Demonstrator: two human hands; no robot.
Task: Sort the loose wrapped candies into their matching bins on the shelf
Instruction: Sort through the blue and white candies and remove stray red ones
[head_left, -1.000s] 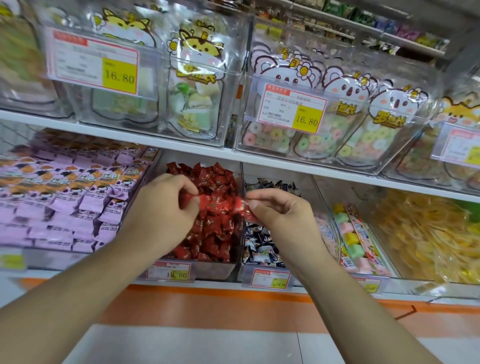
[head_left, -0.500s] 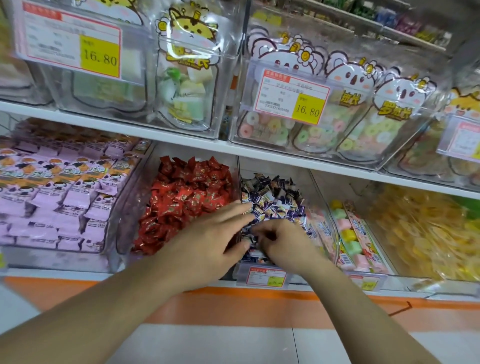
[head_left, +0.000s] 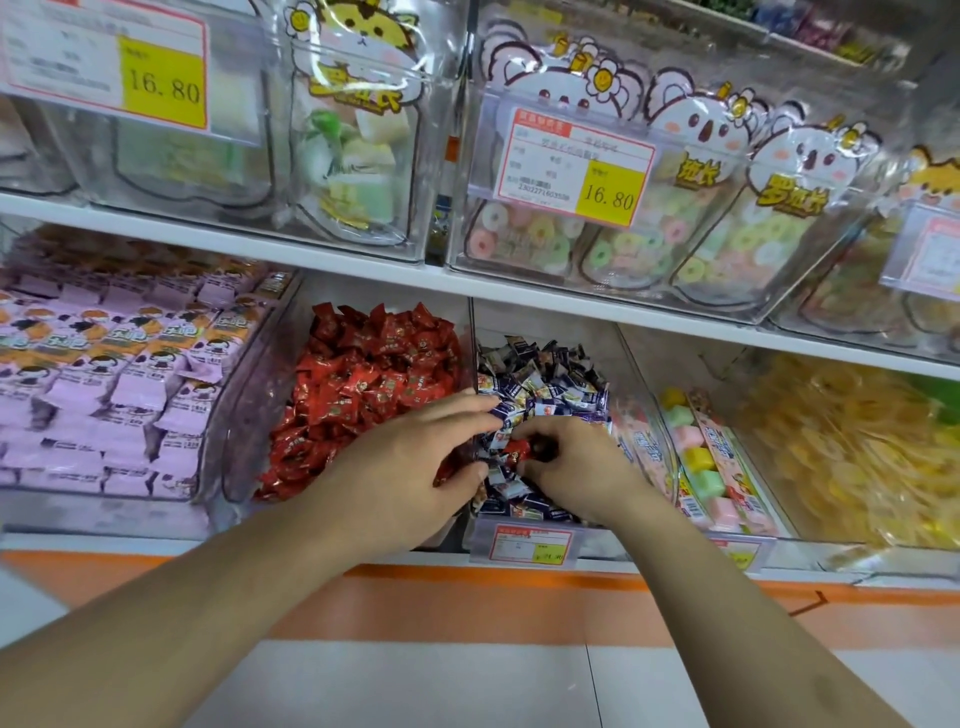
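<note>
Shop shelving is filling my view, two tiers of clear bins with price tags hanging on their fronts. On the lower shelf (head_left: 363, 273) I am seeing the red bin (head_left: 363, 379) heaped with red candies and, just to its right, the blue bin (head_left: 540, 379) full of blue-and-white ones. Both hands are working in the blue bin. My right hand (head_left: 576, 462) is curling its fingers and pinching a stray red candy (head_left: 517, 449) that is lying among the blue wrappers near the bin's front. My left hand (head_left: 410, 467) is lying beside it with fingers stretched out almost straight, holding nothing, fingertips touching the blue wrappers and its palm reaching across the divider from the red bin's side.
</note>
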